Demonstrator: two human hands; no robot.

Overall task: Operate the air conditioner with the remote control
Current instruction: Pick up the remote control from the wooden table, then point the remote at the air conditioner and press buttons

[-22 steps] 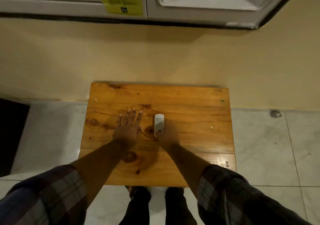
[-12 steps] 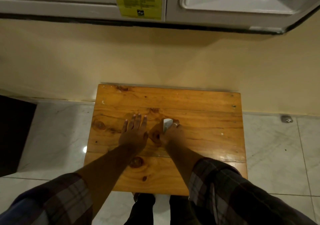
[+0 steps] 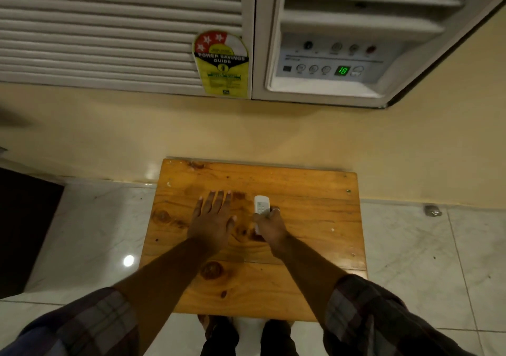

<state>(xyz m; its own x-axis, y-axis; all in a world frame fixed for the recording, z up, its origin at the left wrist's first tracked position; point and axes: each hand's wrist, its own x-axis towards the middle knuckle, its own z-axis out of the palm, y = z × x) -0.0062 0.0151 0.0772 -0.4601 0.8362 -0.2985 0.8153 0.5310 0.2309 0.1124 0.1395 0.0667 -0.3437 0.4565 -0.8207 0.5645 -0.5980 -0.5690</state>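
A white window air conditioner fills the top of the head view; its control panel shows a green "18". A small white remote control is in my right hand, which grips its lower end with the buttons facing up and the tip pointing toward the wall. My left hand rests flat, fingers spread, on the small wooden table just left of the remote.
A yellow power-savings sticker sits on the unit's grille. The table stands against a yellow wall on pale floor tiles. A dark area lies at the left. A small metal object sits on the floor by the wall at right.
My right hand closed around the remote and lifted it off the table. The view tilted up, bringing more of the air conditioner and its panel into sight. My left hand stayed flat.
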